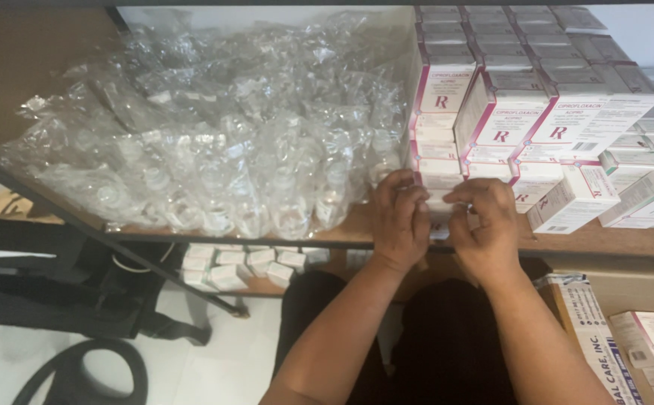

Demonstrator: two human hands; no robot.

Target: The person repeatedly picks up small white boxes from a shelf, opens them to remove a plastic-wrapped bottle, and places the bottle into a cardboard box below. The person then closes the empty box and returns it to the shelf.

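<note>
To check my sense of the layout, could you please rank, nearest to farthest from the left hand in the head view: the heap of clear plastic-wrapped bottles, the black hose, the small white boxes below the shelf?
1. Heap of clear plastic-wrapped bottles, just left of the left hand.
2. Small white boxes, lower left, under the shelf.
3. Black hose, far lower left, on the floor.

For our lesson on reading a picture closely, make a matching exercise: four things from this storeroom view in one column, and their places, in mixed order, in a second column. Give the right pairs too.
Things
1. clear plastic-wrapped bottles
2. stacked white and pink cartons
3. left hand
4. black hose

Places
A. on the floor, lower left
B. heaped on the left part of the wooden shelf
C. at the shelf's front edge, beside the right hand, on a small carton
D. piled on the right part of the shelf

Pairs: 1-B, 2-D, 3-C, 4-A
</note>
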